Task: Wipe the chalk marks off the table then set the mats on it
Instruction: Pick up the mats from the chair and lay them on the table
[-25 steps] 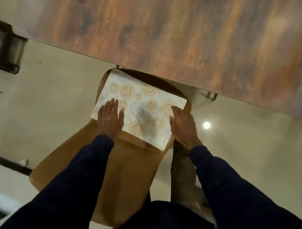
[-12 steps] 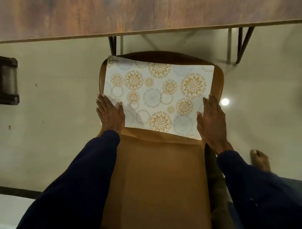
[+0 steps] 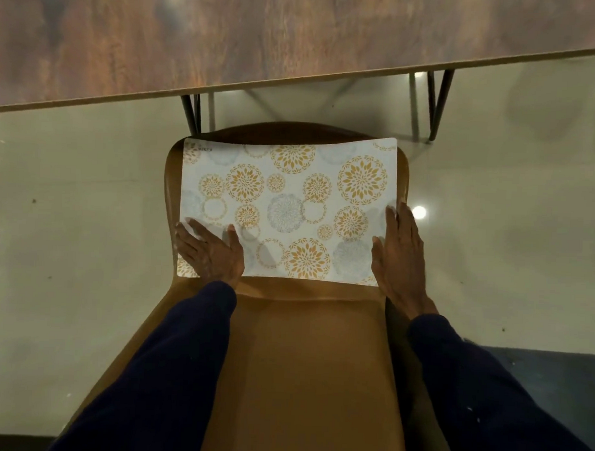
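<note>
1. Left hand: lower left of centre; fingers straight and spread, laid flat on the near left corner of the mat; nothing is gripped.
2. Mat: centre of the frame; white with gold and grey rosettes; it lies flat on the seat of the chair, not yet on the table; whether more mats lie beneath it cannot be told.
3. Right hand: right of centre; fingers straight and close together along the mat's right edge; whether any are tucked under cannot be told.
4. Step judged in hand: the mat is to be lifted; both short edges should be pinched evenly and the sheet kept level, so that it is not buckled or slid off the seat.
5. Table: upper band of the frame; dark wood grain; no chalk marks are made out on the part shown; black legs are seen below its edge.
6. Floor: pale and glossy; a lamp reflection is noted right of the mat.
</note>
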A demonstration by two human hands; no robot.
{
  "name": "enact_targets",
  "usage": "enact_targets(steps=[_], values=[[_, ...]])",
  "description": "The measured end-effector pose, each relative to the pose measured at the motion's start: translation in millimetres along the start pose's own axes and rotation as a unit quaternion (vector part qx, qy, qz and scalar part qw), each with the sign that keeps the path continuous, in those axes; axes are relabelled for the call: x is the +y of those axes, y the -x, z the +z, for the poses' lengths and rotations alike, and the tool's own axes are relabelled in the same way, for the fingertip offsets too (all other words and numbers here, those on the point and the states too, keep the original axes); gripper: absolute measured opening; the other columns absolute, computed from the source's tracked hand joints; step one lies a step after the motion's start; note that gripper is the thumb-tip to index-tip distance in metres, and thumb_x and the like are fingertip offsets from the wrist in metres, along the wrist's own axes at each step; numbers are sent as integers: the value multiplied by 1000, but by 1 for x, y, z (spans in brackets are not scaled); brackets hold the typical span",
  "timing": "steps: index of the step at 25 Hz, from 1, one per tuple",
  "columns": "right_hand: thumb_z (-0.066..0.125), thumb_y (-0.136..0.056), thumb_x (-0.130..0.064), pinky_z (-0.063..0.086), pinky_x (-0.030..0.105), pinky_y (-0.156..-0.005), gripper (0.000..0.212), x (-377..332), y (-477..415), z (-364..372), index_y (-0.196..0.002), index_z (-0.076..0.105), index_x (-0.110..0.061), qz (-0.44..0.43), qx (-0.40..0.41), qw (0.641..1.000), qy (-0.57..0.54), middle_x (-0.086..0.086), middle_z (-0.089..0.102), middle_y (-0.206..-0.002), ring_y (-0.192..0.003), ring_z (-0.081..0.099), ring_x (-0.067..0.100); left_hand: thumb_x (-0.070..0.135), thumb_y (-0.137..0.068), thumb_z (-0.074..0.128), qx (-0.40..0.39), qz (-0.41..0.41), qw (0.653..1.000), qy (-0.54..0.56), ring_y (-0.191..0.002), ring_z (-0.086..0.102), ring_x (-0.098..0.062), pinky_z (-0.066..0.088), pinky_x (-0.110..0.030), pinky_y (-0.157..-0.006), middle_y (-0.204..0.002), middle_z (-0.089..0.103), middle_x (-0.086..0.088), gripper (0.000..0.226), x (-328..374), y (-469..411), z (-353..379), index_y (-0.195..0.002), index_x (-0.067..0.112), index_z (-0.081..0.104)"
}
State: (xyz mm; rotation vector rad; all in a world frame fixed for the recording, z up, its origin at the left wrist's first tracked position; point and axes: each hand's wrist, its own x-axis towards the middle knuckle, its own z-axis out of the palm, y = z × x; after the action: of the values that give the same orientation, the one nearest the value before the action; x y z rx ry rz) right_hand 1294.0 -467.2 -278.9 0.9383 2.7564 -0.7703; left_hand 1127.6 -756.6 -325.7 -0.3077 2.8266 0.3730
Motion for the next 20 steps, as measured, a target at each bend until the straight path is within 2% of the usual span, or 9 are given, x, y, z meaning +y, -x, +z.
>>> enact_targets(steps=[4,9,13,15,17,20], values=[[64,-106,-11,41,62,-116,66,3,-3,-8,-163,34,2,-15,-12,1000,-9,24,24,-173,-157,33,45,58,-106,50,1,-15,1000,12,-163,6,-41,-2,-51,-131,-175,7,-24,94,6,14,6,-169,1,8],[63,-106,-10,43,60,-117,70,12,-16,-10,-166,27,0,-1,-22,1000,-18,19,15,-177,-160,27,40,57,-97,63,61,-33,997,20,-149,31,-44,19,-54,-128,-160,35,-25,93,17,16,5,-160,-3,32],[63,-105,-5,56,58,-102,74,17,-29,-14,-168,23,-5,-7,-34,999,-40,13,8,-179,-158,31,41,48,-88,76,46,-114,991,47,-148,35,-43,23,-55,-124,-157,40,-23,93,25,0,0,-158,3,34],[63,-103,1,58,55,-97,79,19,-36,-16,-169,20,-9,0,-43,997,-57,9,3,-180,-160,27,38,40,-82,80,39,-161,985,57,-143,39,-41,28,-55,-119,-151,45,-19,87,31,-7,-2,-150,5,39],[63,-101,7,54,53,-105,85,23,-40,-20,-170,18,-13,9,-49,995,-83,6,3,-180,-162,23,35,34,-78,82,37,-196,978,56,-138,41,-39,33,-54,-113,-146,46,-17,81,41,-6,-5,-143,5,43],[64,-96,15,47,51,-113,90,33,-45,-32,-169,22,-16,24,-43,993,-110,8,13,-179,-161,27,34,37,-79,83,22,-228,972,44,-138,41,-39,34,-54,-111,-144,48,-18,80,49,-1,0,-141,3,45]])
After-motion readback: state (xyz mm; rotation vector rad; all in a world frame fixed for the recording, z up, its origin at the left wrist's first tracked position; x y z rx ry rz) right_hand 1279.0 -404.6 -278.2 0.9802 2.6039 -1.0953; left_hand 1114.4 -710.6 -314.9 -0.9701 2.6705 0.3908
